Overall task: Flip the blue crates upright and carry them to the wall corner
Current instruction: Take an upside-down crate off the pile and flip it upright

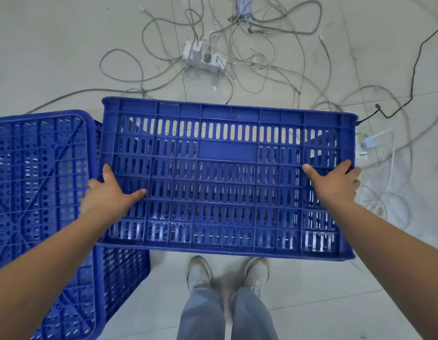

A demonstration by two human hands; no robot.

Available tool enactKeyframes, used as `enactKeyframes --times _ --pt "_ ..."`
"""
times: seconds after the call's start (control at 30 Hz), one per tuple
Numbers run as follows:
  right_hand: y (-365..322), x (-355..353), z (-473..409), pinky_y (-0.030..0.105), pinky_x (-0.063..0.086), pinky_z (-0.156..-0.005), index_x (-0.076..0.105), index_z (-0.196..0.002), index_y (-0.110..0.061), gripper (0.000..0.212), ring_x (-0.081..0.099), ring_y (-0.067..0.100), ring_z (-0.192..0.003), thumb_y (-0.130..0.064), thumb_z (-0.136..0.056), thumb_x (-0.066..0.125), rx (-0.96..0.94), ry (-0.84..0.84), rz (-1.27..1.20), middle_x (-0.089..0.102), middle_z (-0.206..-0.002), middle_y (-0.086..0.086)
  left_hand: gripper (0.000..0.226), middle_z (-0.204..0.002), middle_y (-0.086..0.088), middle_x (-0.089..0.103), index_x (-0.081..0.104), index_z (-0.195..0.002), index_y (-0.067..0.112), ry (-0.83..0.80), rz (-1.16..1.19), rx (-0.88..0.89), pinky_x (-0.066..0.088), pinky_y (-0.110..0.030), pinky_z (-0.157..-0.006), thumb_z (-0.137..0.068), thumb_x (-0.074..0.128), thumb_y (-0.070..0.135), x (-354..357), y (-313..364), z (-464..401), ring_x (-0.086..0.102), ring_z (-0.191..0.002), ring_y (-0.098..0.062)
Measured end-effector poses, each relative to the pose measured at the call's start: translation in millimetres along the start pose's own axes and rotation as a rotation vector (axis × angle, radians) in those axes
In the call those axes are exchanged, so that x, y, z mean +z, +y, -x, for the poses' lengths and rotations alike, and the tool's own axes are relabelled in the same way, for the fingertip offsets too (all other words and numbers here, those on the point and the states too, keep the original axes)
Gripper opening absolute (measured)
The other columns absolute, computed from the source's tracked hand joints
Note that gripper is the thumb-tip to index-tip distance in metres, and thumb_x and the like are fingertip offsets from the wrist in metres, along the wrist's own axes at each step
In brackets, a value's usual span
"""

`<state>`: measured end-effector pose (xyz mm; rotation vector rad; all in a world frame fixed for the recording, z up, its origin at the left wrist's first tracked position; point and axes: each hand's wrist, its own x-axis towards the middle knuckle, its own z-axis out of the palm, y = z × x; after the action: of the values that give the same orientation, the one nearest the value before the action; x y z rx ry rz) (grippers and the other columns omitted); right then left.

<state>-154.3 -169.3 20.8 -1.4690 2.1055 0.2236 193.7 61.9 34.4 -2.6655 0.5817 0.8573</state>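
**Slotted blue crate held at both ends above a pale floor**

A blue crate (227, 177) of hard moulded plastic is held up in front of the person, one long slotted side turned toward the camera. That side is a grid of ribs and narrow upright slots, with a plain smooth panel near its middle. The left hand (112, 192) grips the crate's left end, thumb lying flat across the ribs and fingers curled round the edge. The right hand (335, 182) grips the right end the same way, thumb on the face, fingers wrapped behind out of sight.

Just beside it on the left stands a second crate (41, 192), upside down, its base showing a lattice of crossed ribs and round holes.

Below the held crate are two pale shoes (227, 271) and blue jeans (225, 312). The floor (53, 45) is smooth, glossy light tile. Beyond the crate lies a loose tangle of thin grey cables (262, 45) around a white boxy power strip (204, 58).
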Motion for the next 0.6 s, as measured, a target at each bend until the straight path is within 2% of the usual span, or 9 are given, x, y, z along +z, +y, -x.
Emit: enactKeyframes --times 0.13,0.2,0.27,0.33,0.4,0.5,0.6 --pt "-13.5 -4.5 -8.3 0.055 0.015 -0.116 0.0 -0.151 -0.007 0.109 0.002 0.039 -0.146 -0.062 -0.078 0.06 -0.028 -0.022 -0.007 -0.003 -0.16 0.017 0.109 -0.146 -0.026 0.025 -0.005 -0.151 0.021 -0.045 0.069 -0.055 0.053 -0.049 -0.073 -0.075 0.06 0.066 8.1 -4.1 11.3 0.056 -0.102 -0.045" --pt "-22.6 -7.2 -10.2 0.056 0.015 -0.116 -0.001 -0.151 -0.007 0.109 -0.002 0.036 -0.147 -0.057 -0.078 0.064 -0.013 -0.033 -0.018 -0.005 -0.16 0.016 0.106 -0.146 -0.026 0.024 0.003 -0.15 0.021 -0.046 0.229 -0.112 0.047 -0.054 -0.087 -0.074 0.066 0.06 9.2 -4.4 12.5 0.044 -0.119 -0.046" --pt "-32.0 -9.7 -10.2 0.054 0.014 -0.117 -0.003 -0.151 -0.008 0.11 -0.004 0.033 -0.147 -0.048 -0.078 0.07 -0.056 -0.001 -0.026 -0.007 -0.16 0.014 0.101 -0.149 -0.022 0.019 0.01 -0.149 0.017 0.06 0.435 -0.097 0.035 -0.056 -0.1 -0.075 0.069 0.053 2.3 -3.3 8.9 0.025 -0.135 -0.042" --pt "-43.4 -10.4 -7.9 0.051 0.009 -0.119 -0.004 -0.151 -0.011 0.109 -0.003 0.029 -0.148 -0.039 -0.078 0.073 -0.236 0.073 -0.024 -0.006 -0.161 0.01 0.101 -0.155 -0.015 0.012 0.01 -0.15 0.013 0.226 0.436 0.106 0.026 -0.052 -0.109 -0.077 0.068 0.051 -12.7 4.8 -1.8 0.013 -0.143 -0.035" --pt "-61.0 -8.0 -3.0 0.052 0.004 -0.119 -0.004 -0.152 -0.014 0.107 -0.002 0.026 -0.148 -0.038 -0.08 0.071 -0.45 0.099 0.008 -0.003 -0.162 0.006 0.108 -0.16 -0.01 0.004 0.005 -0.152 0.015 0.297 0.326 0.339 0.015 -0.047 -0.116 -0.075 0.068 0.055 -33.2 21.0 -18.1 0.004 -0.147 -0.028" --pt "-94.8 -0.8 2.9 0.054 -0.006 -0.115 -0.009 -0.151 -0.018 0.109 -0.008 0.025 -0.148 -0.043 -0.079 0.069 -0.652 0.021 0.127 -0.005 -0.162 0.002 0.119 -0.161 -0.009 0.0 0.0 -0.153 0.016 0.284 0.15 0.576 0.007 -0.041 -0.118 -0.068 0.072 0.058 -64.2 55.3 -44.4 0.0 -0.148 -0.025" --pt "-124.3 3.0 -0.8 0.056 -0.014 -0.112 -0.007 -0.151 -0.02 0.106 -0.014 0.021 -0.147 -0.043 -0.08 0.067 -0.796 -0.07 0.307 -0.007 -0.162 0.0 0.123 -0.161 -0.012 0.011 0.001 -0.153 0.017 0.179 -0.105 0.689 0.006 -0.044 -0.119 -0.063 0.07 0.066 -84.4 89.5 -62.7 0.01 -0.148 -0.027"
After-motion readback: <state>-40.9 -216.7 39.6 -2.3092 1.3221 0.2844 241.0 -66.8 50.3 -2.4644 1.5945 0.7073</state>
